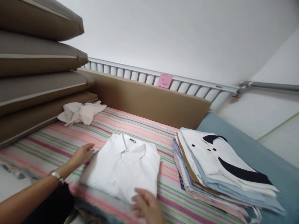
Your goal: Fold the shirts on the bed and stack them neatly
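Note:
A white collared shirt (123, 165), folded into a rectangle with its collar to the far side, lies on the striped cloth (136, 123). Beside the shirt's left edge is my left hand (84, 153), fingers apart and holding nothing; a silver bracelet or watch circles that wrist. My right hand (148, 205) is at the shirt's near right corner, slightly blurred, with its fingers spread. Whether its fingertips touch the fabric, I cannot tell.
Folded clothes (224, 168) are stacked to the right. Thick brown cushions (42, 59) pile up on the left, near a crumpled white cloth (81, 112). A brown board (144, 98) stands along the back before a metal rail (130, 69) with a pink note (165, 80).

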Action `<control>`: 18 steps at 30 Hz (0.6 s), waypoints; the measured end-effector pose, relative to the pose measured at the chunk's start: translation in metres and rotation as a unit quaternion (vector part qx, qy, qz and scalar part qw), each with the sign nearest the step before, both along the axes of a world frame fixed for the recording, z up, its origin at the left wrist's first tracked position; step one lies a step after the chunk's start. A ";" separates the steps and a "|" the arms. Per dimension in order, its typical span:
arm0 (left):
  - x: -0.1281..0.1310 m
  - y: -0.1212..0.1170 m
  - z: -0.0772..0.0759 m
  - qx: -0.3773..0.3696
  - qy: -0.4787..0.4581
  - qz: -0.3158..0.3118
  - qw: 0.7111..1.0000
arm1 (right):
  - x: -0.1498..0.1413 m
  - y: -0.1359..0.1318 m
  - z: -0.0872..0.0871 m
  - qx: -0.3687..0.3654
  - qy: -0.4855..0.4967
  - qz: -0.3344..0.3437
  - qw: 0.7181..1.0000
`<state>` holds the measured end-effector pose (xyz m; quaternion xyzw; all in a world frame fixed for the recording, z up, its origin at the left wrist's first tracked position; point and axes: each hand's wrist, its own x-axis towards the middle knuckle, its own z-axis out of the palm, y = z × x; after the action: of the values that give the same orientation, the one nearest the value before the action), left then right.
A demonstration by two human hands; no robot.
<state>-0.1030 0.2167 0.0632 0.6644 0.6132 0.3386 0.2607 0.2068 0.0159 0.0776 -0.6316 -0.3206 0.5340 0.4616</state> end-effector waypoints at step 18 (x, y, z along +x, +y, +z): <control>0.063 0.031 0.012 -0.084 0.024 0.084 0.993 | 0.091 0.120 0.005 -0.058 -0.500 0.072 0.861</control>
<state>-0.0401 0.2477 0.0754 0.5941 0.6992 0.2903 0.2718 0.2983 0.1359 0.0827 -0.8145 -0.5213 0.1957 0.1628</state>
